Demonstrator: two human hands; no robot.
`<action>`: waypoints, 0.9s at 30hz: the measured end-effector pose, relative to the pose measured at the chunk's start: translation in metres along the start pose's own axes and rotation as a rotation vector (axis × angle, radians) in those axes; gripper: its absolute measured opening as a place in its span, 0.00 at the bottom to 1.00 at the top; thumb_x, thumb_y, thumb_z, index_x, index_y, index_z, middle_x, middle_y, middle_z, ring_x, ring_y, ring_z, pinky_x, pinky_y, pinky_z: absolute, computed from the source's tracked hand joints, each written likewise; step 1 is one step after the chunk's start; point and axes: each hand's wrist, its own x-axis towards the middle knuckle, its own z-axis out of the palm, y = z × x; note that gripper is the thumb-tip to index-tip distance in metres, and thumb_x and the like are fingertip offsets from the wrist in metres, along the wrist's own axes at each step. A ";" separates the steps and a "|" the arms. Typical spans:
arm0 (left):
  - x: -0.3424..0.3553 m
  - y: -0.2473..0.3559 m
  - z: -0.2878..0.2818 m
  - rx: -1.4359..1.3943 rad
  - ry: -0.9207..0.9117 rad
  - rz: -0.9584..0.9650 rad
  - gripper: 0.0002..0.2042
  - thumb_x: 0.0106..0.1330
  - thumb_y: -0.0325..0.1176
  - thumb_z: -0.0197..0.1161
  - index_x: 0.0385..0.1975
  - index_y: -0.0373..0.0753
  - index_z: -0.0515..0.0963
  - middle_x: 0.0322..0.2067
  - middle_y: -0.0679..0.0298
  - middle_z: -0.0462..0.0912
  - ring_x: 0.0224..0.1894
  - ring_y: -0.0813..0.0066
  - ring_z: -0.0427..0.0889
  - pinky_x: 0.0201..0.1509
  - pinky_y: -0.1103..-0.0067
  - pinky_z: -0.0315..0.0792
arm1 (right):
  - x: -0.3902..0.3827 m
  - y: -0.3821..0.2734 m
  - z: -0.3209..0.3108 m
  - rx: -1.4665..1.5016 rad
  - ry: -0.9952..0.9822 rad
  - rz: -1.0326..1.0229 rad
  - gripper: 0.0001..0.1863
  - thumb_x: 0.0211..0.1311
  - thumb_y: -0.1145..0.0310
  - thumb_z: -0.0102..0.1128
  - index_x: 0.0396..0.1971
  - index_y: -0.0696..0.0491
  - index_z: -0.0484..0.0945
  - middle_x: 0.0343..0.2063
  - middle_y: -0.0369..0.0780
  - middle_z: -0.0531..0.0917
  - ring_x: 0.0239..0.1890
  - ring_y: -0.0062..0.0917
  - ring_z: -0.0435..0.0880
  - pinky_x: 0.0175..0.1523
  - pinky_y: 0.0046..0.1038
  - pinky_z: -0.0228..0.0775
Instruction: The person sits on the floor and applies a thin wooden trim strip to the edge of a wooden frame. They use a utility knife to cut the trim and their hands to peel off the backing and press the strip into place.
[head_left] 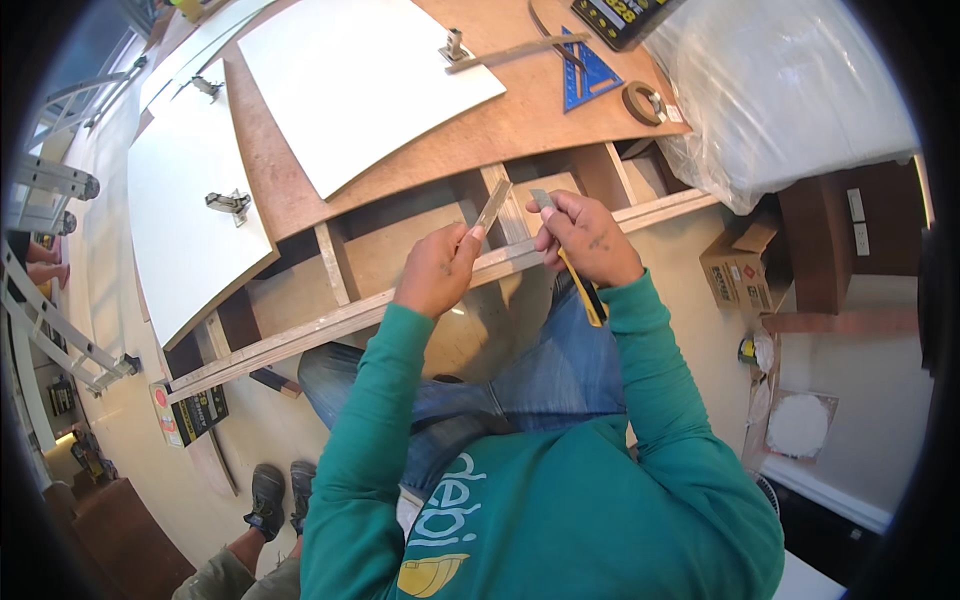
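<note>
**Fingers pinching a loose blade beside a yellow utility knife at a cabinet bench**

Fingertips [474, 236] of the left hand [437, 272] are closing together on the lower end of a thin metal blade strip [492, 206], tilting it up where it can be seen plainly. Alongside, the right hand [590, 238] is wrapping around a yellow utility knife [581, 287], its fingers clamping the handle while the thumb is pressing near the exposed blade tip [541, 199], likely to steady it. Both hands are hovering just above the pale front rail [330, 322] of an unfinished wooden cabinet frame. Beyond them, white door panels [190, 225] with metal hinges [231, 203] are lying flat on a brown board [480, 130], sharing it with a blue speed square [588, 70] and a roll of tape [643, 102]. Clear plastic sheeting [790, 90] is covering something at right, a cardboard box [735, 268] is sitting on the pale floor, and an aluminium ladder [50, 330] is leaning at left. Another person's shoes [280, 495] are showing below.
</note>
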 end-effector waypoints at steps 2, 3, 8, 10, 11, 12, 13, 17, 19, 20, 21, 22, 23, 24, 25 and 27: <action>-0.021 0.009 0.001 -0.032 -0.016 0.024 0.22 0.85 0.45 0.60 0.30 0.34 0.80 0.16 0.68 0.71 0.19 0.80 0.70 0.26 0.73 0.65 | -0.016 0.021 0.000 -0.353 0.133 -0.333 0.20 0.82 0.64 0.58 0.66 0.59 0.81 0.32 0.46 0.84 0.30 0.35 0.86 0.38 0.35 0.80; -0.036 0.012 0.000 -0.043 -0.029 0.017 0.21 0.85 0.45 0.60 0.30 0.34 0.81 0.16 0.68 0.72 0.19 0.79 0.70 0.26 0.73 0.65 | -0.021 0.032 0.002 -0.526 0.185 -0.503 0.22 0.82 0.65 0.59 0.69 0.58 0.80 0.32 0.48 0.85 0.30 0.39 0.85 0.39 0.37 0.79; -0.073 -0.009 0.013 0.182 -0.025 0.057 0.17 0.83 0.41 0.63 0.36 0.33 0.84 0.18 0.67 0.75 0.19 0.78 0.72 0.25 0.74 0.66 | -0.051 0.042 -0.002 -0.689 0.120 -0.402 0.25 0.83 0.65 0.59 0.74 0.54 0.77 0.36 0.49 0.85 0.36 0.42 0.84 0.45 0.38 0.79; -0.075 -0.008 0.014 0.191 -0.053 -0.001 0.15 0.82 0.40 0.64 0.38 0.32 0.84 0.19 0.67 0.76 0.19 0.79 0.74 0.24 0.74 0.67 | -0.056 0.052 0.004 -0.673 0.128 -0.411 0.24 0.81 0.65 0.61 0.71 0.56 0.78 0.37 0.50 0.85 0.38 0.47 0.85 0.45 0.42 0.79; -0.075 -0.009 0.017 0.143 -0.049 -0.034 0.14 0.82 0.39 0.63 0.40 0.32 0.84 0.20 0.68 0.76 0.19 0.80 0.73 0.24 0.75 0.67 | -0.056 0.059 0.009 -0.639 0.141 -0.450 0.23 0.81 0.64 0.61 0.69 0.57 0.77 0.37 0.52 0.85 0.39 0.50 0.86 0.45 0.45 0.79; -0.076 -0.009 0.021 0.095 -0.041 -0.069 0.13 0.82 0.38 0.63 0.42 0.32 0.84 0.20 0.68 0.76 0.19 0.81 0.73 0.24 0.76 0.67 | -0.055 0.064 0.016 -0.604 0.153 -0.490 0.23 0.80 0.64 0.62 0.67 0.59 0.77 0.38 0.53 0.86 0.40 0.53 0.87 0.45 0.48 0.79; -0.077 -0.009 0.025 0.047 -0.032 -0.105 0.13 0.83 0.38 0.63 0.44 0.32 0.84 0.21 0.68 0.77 0.19 0.82 0.73 0.24 0.77 0.67 | -0.055 0.066 0.023 -0.547 0.124 -0.471 0.22 0.80 0.65 0.62 0.66 0.59 0.75 0.38 0.54 0.86 0.40 0.54 0.87 0.45 0.49 0.79; -0.084 0.000 0.029 -0.119 -0.053 -0.239 0.14 0.82 0.36 0.62 0.57 0.33 0.84 0.21 0.68 0.77 0.18 0.82 0.73 0.25 0.77 0.68 | -0.055 0.067 0.043 -0.455 -0.005 -0.394 0.20 0.79 0.68 0.61 0.62 0.58 0.68 0.40 0.57 0.86 0.40 0.58 0.88 0.44 0.52 0.79; -0.089 0.005 0.030 -0.215 -0.022 -0.266 0.18 0.79 0.35 0.62 0.64 0.35 0.83 0.19 0.61 0.79 0.18 0.75 0.76 0.28 0.73 0.71 | -0.056 0.070 0.047 -0.461 -0.061 -0.388 0.20 0.79 0.69 0.61 0.62 0.58 0.66 0.41 0.57 0.86 0.41 0.59 0.88 0.44 0.53 0.79; -0.091 0.006 0.030 -0.232 -0.043 -0.278 0.20 0.79 0.35 0.61 0.66 0.35 0.82 0.20 0.62 0.79 0.18 0.76 0.76 0.28 0.74 0.72 | -0.056 0.073 0.048 -0.464 -0.075 -0.400 0.20 0.79 0.69 0.60 0.62 0.58 0.66 0.40 0.58 0.86 0.41 0.59 0.88 0.44 0.53 0.80; -0.093 0.006 0.029 -0.248 -0.066 -0.289 0.21 0.80 0.34 0.61 0.69 0.35 0.80 0.20 0.64 0.79 0.19 0.78 0.76 0.29 0.75 0.73 | -0.057 0.075 0.049 -0.467 -0.088 -0.411 0.20 0.79 0.69 0.60 0.63 0.58 0.66 0.40 0.58 0.86 0.42 0.60 0.88 0.45 0.53 0.80; -0.094 0.007 0.028 -0.265 -0.089 -0.301 0.23 0.80 0.34 0.60 0.72 0.35 0.79 0.20 0.66 0.78 0.19 0.79 0.76 0.29 0.76 0.73 | -0.057 0.077 0.052 -0.463 -0.082 -0.422 0.20 0.79 0.69 0.60 0.63 0.59 0.66 0.40 0.58 0.87 0.42 0.60 0.88 0.45 0.53 0.80; -0.095 0.007 0.029 -0.284 -0.098 -0.289 0.24 0.81 0.33 0.59 0.74 0.36 0.76 0.22 0.69 0.77 0.19 0.82 0.73 0.28 0.78 0.71 | -0.058 0.079 0.054 -0.462 -0.078 -0.434 0.21 0.79 0.69 0.60 0.63 0.59 0.66 0.40 0.59 0.87 0.42 0.60 0.88 0.45 0.54 0.80; -0.095 0.008 0.029 -0.304 -0.107 -0.277 0.25 0.82 0.32 0.58 0.77 0.37 0.74 0.24 0.73 0.75 0.19 0.86 0.71 0.26 0.81 0.69 | -0.058 0.079 0.055 -0.460 -0.072 -0.445 0.21 0.79 0.69 0.60 0.64 0.59 0.66 0.40 0.59 0.87 0.43 0.61 0.88 0.45 0.54 0.80; -0.095 0.007 0.030 -0.323 -0.116 -0.265 0.26 0.83 0.32 0.57 0.79 0.38 0.71 0.26 0.76 0.74 0.20 0.89 0.69 0.24 0.83 0.67 | -0.058 0.078 0.056 -0.467 -0.090 -0.404 0.21 0.79 0.69 0.60 0.64 0.59 0.66 0.41 0.59 0.87 0.43 0.61 0.88 0.46 0.54 0.80; -0.095 0.003 0.031 -0.335 -0.114 -0.255 0.25 0.83 0.32 0.56 0.79 0.38 0.72 0.26 0.76 0.73 0.20 0.89 0.69 0.25 0.84 0.68 | -0.056 0.075 0.057 -0.483 -0.126 -0.323 0.22 0.80 0.69 0.60 0.65 0.59 0.65 0.41 0.60 0.87 0.44 0.61 0.88 0.47 0.54 0.80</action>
